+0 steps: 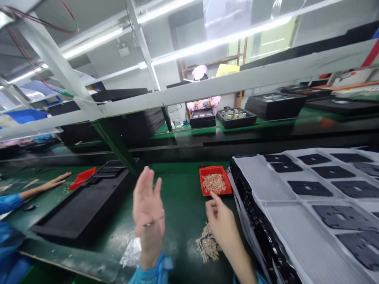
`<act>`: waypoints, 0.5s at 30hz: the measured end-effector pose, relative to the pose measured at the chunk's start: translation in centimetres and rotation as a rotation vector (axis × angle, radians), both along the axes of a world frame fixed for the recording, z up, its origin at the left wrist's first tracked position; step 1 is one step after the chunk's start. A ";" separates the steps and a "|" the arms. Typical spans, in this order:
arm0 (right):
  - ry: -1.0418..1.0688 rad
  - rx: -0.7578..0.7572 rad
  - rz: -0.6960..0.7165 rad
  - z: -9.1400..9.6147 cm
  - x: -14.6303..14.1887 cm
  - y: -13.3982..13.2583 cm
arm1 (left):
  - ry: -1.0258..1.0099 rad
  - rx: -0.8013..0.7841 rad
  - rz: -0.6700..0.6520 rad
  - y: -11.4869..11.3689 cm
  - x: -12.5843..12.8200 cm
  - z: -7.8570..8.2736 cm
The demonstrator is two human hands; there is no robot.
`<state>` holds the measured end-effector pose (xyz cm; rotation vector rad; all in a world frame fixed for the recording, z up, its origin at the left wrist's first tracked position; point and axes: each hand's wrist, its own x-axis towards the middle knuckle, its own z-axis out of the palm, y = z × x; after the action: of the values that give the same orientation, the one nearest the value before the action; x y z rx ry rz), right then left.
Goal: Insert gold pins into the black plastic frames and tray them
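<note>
My left hand is raised above the green bench with its fingers stretched up and together, and a thin metal pin lies across its palm. My right hand rests lower, fingers curled and index finger pointing toward the red tray of small tan metal parts. Just under the right hand lies a loose heap of the same tan parts on the bench.
A stack of black trays under white sheets with black cut-outs fills the right. A black tray lies at the left, beside a second red tray. A co-worker's hand reaches in from the left. Another person sits beyond the shelf frame.
</note>
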<state>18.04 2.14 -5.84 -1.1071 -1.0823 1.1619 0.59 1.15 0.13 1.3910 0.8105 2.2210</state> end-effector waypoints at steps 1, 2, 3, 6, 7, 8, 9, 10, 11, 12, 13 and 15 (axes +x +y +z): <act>0.061 -0.030 0.076 -0.1 -0.4 -1.0 | 0.032 0.000 -0.045 0.4 0.5 -0.5; 0.130 -0.060 0.178 -0.2 -0.8 -2.2 | 0.070 -0.004 -0.090 0.7 1.0 -1.0; 0.200 -0.091 0.278 -0.1 -1.2 -3.5 | 0.110 -0.009 -0.130 0.8 1.3 -1.4; 0.395 -0.150 0.494 0.7 -1.8 -6.3 | 0.214 -0.035 -0.212 0.5 2.0 -1.9; 0.445 -0.159 0.535 1.0 -1.8 -6.7 | 0.241 -0.044 -0.230 0.2 2.2 -1.8; 0.486 -0.162 0.565 1.3 -1.8 -6.9 | 0.263 -0.051 -0.245 -0.1 2.3 -1.8; 0.517 -0.158 0.586 1.4 -1.9 -6.9 | 0.279 -0.054 -0.257 -0.4 2.3 -1.8; 0.539 -0.148 0.601 1.5 -1.9 -6.8 | 0.291 -0.057 -0.268 -0.7 2.4 -1.8; 0.553 -0.131 0.608 1.5 -2.0 -6.7 | 0.297 -0.058 -0.276 -1.0 2.4 -1.8; 0.561 -0.108 0.606 1.5 -2.1 -6.6 | 0.298 -0.056 -0.284 -1.1 2.3 -1.9; 0.562 -0.080 0.593 1.3 -2.1 -6.5 | 0.295 -0.050 -0.292 -1.2 2.1 -2.0; 0.544 -0.002 0.532 1.1 -1.9 -6.5 | 0.262 -0.025 -0.318 -0.8 1.8 -2.0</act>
<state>16.16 -4.37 -4.69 -0.4486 -0.9565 1.7544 2.41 0.34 -1.92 1.6902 0.6432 1.8095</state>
